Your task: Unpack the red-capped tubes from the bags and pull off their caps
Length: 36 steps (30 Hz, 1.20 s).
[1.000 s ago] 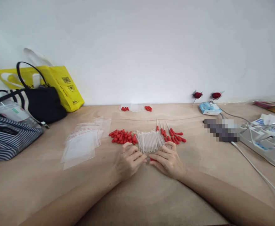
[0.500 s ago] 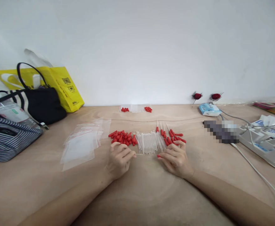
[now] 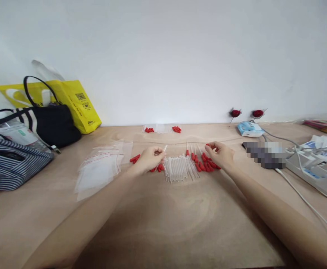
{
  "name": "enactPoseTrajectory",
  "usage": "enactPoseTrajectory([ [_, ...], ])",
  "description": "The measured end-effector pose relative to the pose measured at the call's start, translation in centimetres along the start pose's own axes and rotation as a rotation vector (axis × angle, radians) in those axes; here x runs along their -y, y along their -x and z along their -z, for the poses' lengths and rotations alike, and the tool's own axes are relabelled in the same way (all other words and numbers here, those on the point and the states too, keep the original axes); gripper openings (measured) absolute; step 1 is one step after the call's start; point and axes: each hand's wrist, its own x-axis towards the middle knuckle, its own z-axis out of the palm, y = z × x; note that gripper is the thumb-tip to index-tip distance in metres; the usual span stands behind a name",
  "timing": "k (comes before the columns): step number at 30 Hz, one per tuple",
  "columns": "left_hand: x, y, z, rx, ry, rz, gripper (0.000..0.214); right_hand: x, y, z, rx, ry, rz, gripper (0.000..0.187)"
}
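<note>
My left hand (image 3: 149, 160) is closed, pinching a thin clear tube (image 3: 165, 148) that points up and away from its fingertips. Beneath it lie red rubber bulbs (image 3: 134, 159), partly hidden by the hand. Between my hands a row of clear dropper tubes (image 3: 180, 169) lies on the table. My right hand (image 3: 221, 154) hovers over the right-hand pile of red bulbs (image 3: 206, 166), with a small red rubber bulb (image 3: 207, 145) at its pinched fingertips. Several droppers (image 3: 194, 158), clear tubes with red bulbs on their ends, lie left of that hand.
Clear zip bags (image 3: 99, 173) are fanned out at the left. Against the wall lies a filled bag (image 3: 163, 129). Bags, a yellow one (image 3: 81, 108) among them, stand far left. A power strip (image 3: 306, 168), cables and a tissue pack (image 3: 250, 129) occupy the right.
Both hands have moved away from me. The left, with the tube, is now over the left bulbs; the right, with a red bulb, has risen above the right-hand pile.
</note>
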Motion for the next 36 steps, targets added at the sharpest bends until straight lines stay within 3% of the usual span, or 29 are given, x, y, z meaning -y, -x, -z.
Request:
enactPoseTrajectory([
  [3, -0.8, -1.8, -0.6, 0.032, -0.085, 0.091, 0.013, -0.3, -1.9, -0.3, 0.082, 0.063, -0.174, 0.024],
  [6, -0.7, -2.7, -1.2, 0.049, -0.171, 0.11, 0.016, -0.5, -2.7, -1.0, 0.142, 0.123, -0.23, 0.022],
  [9, -0.3, -2.8, -1.5, 0.049, -0.248, 0.128, 0.012, -0.7, -2.9, -1.8, 0.167, 0.141, -0.226, 0.021],
  [15, 0.1, -1.8, -1.4, 0.013, -0.35, 0.111, 0.043, -0.5, -3.2, -2.6, 0.202, 0.148, -0.217, 0.022],
  [26, 0.6, -0.9, -1.0, -0.04, -0.532, -0.029, 0.031, 0.2, -2.6, -2.0, 0.334, 0.127, -0.11, 0.021],
  [36, -0.1, -0.4, -1.2, -0.077, -0.582, -0.126, 0.023, -1.0, -3.2, 0.0, 0.474, 0.242, -0.143, 0.029],
])
